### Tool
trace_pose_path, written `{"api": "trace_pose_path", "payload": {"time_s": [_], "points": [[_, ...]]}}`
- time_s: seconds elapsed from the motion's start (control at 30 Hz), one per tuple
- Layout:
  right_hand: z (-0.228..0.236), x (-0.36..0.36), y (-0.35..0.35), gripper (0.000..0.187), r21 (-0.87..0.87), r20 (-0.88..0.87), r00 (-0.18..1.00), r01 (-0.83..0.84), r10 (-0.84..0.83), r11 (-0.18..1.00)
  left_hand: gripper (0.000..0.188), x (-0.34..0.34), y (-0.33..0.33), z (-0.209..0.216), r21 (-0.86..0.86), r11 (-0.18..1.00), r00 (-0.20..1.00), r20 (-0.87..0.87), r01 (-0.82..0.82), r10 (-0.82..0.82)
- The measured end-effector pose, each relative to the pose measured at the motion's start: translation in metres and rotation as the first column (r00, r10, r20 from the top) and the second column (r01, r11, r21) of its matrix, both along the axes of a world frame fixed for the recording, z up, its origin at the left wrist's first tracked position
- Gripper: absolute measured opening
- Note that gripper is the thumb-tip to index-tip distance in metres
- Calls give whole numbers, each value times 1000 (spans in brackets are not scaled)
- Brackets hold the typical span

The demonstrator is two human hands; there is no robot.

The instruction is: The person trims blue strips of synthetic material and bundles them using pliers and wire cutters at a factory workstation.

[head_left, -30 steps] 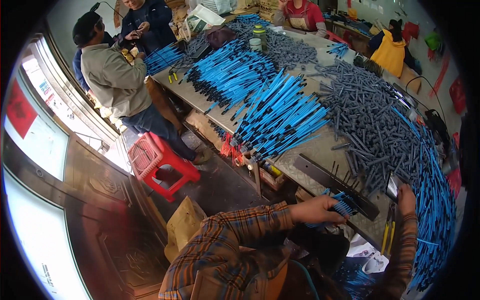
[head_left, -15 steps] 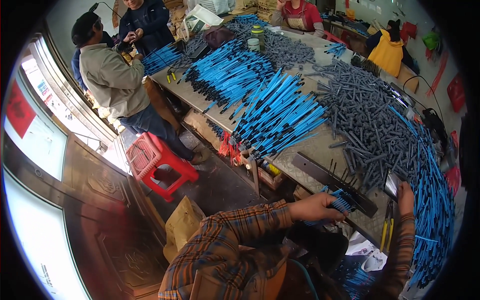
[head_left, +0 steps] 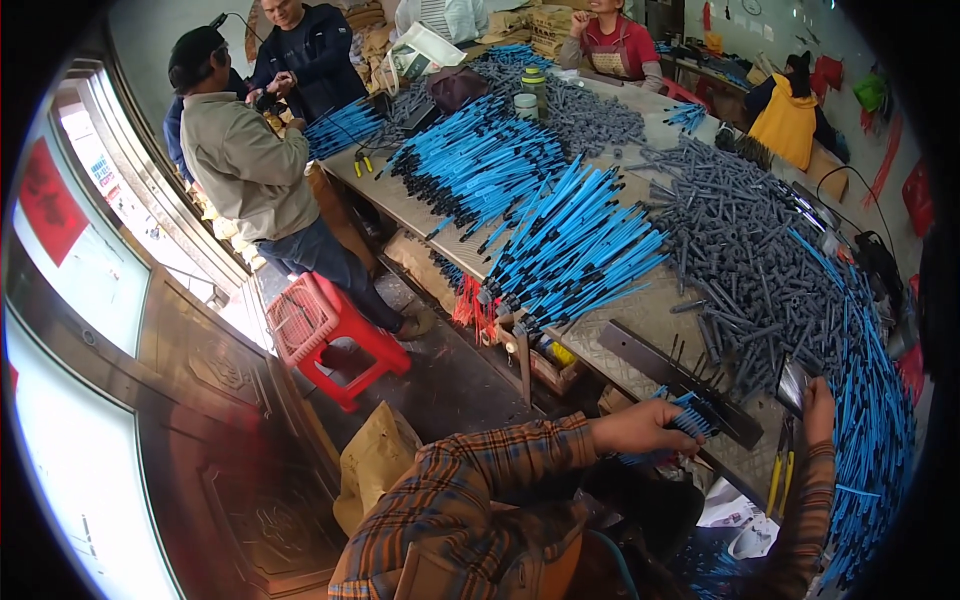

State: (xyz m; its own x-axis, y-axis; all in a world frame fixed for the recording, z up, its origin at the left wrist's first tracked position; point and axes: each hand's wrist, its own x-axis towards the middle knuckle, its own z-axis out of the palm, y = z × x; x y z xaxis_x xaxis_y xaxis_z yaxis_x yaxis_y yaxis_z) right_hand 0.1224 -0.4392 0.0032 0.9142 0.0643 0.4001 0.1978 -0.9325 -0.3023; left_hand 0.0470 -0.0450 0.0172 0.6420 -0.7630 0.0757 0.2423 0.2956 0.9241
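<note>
My left hand is closed round a small bunch of blue plastic sticks at the table's near edge. The sticks' dark ends lie against a long dark metal bar, which has several thin rods standing along it. On the right, my right hand grips a flat, shiny metal piece by its side; its exact kind I cannot make out. Below that hand lies a pair of yellow-handled pliers. A large heap of grey plastic tubes rises just beyond the bar.
Blue black-tipped sticks cover the table's middle, and more pile along the right. A red stool stands at left near a person in a beige jacket. Other people are at the far side. A brown paper sack sits beside my left arm.
The whole view has shifted, so the scene sits slightly lower and further right. Both hands keep their holds and have hardly moved relative to the table.
</note>
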Motion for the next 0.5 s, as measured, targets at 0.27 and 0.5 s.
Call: {"api": "trace_pose_path", "payload": {"time_s": [0.27,0.5], "points": [[17,-34,11,9,-20,65,998,-26,27,999,21,2,-5,3,101,992,995,68,70,-77],[91,-81,161,12,460,-36,946,-271,323,845,16,6,10,-2,168,981,994,66,-100,90]]}}
